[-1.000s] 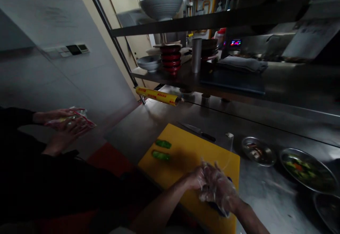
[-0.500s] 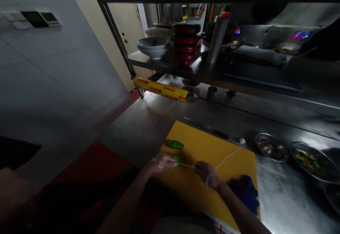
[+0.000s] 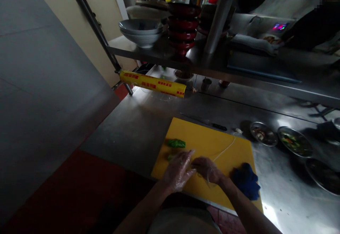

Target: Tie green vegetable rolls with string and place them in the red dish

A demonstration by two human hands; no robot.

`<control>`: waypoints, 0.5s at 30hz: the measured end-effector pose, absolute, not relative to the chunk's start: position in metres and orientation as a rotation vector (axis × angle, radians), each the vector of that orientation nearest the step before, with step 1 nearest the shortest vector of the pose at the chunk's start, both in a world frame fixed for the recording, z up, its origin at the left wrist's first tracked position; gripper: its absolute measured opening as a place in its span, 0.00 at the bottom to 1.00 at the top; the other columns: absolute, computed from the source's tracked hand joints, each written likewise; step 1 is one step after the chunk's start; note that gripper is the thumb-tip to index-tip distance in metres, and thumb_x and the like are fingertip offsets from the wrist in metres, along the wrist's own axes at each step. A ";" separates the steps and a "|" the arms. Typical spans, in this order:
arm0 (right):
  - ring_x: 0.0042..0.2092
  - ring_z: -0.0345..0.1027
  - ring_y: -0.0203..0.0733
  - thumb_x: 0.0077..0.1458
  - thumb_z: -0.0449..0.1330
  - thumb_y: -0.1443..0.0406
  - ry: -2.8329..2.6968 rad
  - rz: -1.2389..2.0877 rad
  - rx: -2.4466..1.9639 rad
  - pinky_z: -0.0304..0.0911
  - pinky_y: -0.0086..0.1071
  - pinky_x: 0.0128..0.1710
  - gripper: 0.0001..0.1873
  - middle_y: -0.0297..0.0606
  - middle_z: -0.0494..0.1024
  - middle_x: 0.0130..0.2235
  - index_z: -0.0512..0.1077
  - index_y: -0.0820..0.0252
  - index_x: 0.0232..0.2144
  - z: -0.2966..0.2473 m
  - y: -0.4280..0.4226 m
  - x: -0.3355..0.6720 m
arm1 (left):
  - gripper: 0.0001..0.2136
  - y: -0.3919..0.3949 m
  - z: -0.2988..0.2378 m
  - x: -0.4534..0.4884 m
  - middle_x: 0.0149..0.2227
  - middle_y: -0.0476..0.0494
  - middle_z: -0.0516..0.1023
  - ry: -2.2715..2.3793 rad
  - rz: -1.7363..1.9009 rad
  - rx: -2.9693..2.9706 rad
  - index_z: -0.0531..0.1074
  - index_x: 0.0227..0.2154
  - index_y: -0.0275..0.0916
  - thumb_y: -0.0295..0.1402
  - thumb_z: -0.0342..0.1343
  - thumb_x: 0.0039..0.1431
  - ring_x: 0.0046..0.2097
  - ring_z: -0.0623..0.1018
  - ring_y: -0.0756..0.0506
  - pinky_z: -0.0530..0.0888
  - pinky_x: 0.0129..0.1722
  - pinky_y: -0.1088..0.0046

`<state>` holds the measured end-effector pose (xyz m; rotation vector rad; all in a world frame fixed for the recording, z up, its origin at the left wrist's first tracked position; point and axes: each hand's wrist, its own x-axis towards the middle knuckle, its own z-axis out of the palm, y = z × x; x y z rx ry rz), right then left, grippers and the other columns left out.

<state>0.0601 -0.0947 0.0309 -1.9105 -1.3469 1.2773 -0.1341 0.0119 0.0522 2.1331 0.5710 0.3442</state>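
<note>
String across yellow cutting board — right hand fingers curled, apparently pinching it; left hand fingers spread, seemingly empty. Ball of string just past the board — probably keeping the line clear.

On the cutting board before me, vegetables lie left, the cloth right; the knife lies behind the board.

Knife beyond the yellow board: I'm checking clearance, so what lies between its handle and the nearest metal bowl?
In the head view, a small white lump trailing pale string lies between knife handle and bowl.
</note>
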 end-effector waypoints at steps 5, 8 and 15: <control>0.29 0.65 0.36 0.57 0.57 0.56 -1.311 1.259 -2.015 0.54 0.30 0.29 0.16 0.36 0.74 0.27 0.75 0.61 0.26 0.039 -0.094 0.067 | 0.19 0.008 0.003 -0.129 0.42 0.35 0.83 0.752 0.127 1.632 0.79 0.52 0.35 0.36 0.60 0.60 0.40 0.80 0.40 0.78 0.43 0.63; 0.27 0.63 0.35 0.58 0.56 0.56 -1.289 1.237 -2.005 0.52 0.30 0.27 0.16 0.35 0.71 0.25 0.72 0.60 0.24 0.025 -0.092 0.065 | 0.08 0.044 0.006 -0.153 0.33 0.43 0.80 0.770 -0.010 1.648 0.79 0.33 0.35 0.36 0.62 0.55 0.32 0.75 0.46 0.71 0.33 0.70; 0.26 0.63 0.33 0.61 0.58 0.55 -1.120 1.222 -2.139 0.50 0.27 0.25 0.16 0.31 0.67 0.25 0.70 0.59 0.27 -0.004 -0.075 0.051 | 0.12 0.112 0.031 -0.168 0.31 0.45 0.80 0.853 -0.239 2.076 0.81 0.31 0.36 0.38 0.58 0.60 0.35 0.76 0.45 0.66 0.36 0.70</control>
